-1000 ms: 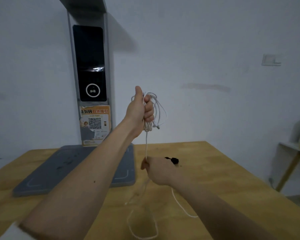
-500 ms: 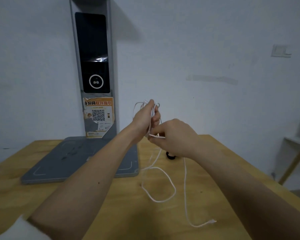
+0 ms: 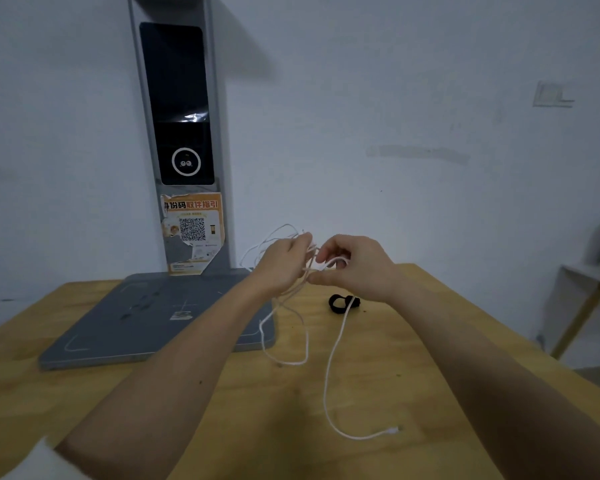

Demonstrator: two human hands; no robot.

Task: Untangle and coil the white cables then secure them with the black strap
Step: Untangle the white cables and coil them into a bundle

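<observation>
My left hand (image 3: 284,263) grips a loose bundle of white cables (image 3: 328,368) above the wooden table (image 3: 378,393); thin loops stick up and to the left of its fingers. Right beside it, my right hand (image 3: 355,268) pinches a strand of the same cables, fingertips almost touching the left ones. One loop hangs down to the table below the hands. A long strand drops from the right hand and trails toward me, ending in a small plug (image 3: 394,430). The black strap (image 3: 342,303) lies curled on the table just below my right wrist, with that strand crossing in front of it.
A grey flat base (image 3: 153,323) with a tall upright post (image 3: 179,133) stands at the table's back left, bearing a dark screen and an orange sticker with a QR code. The white wall is behind. A small shelf (image 3: 589,282) stands off the table at the right.
My left hand has come down from its raised position. My right hand rose from the hanging strand to meet it, and now works at the bundle. The trailing cable has swung right across the table.
</observation>
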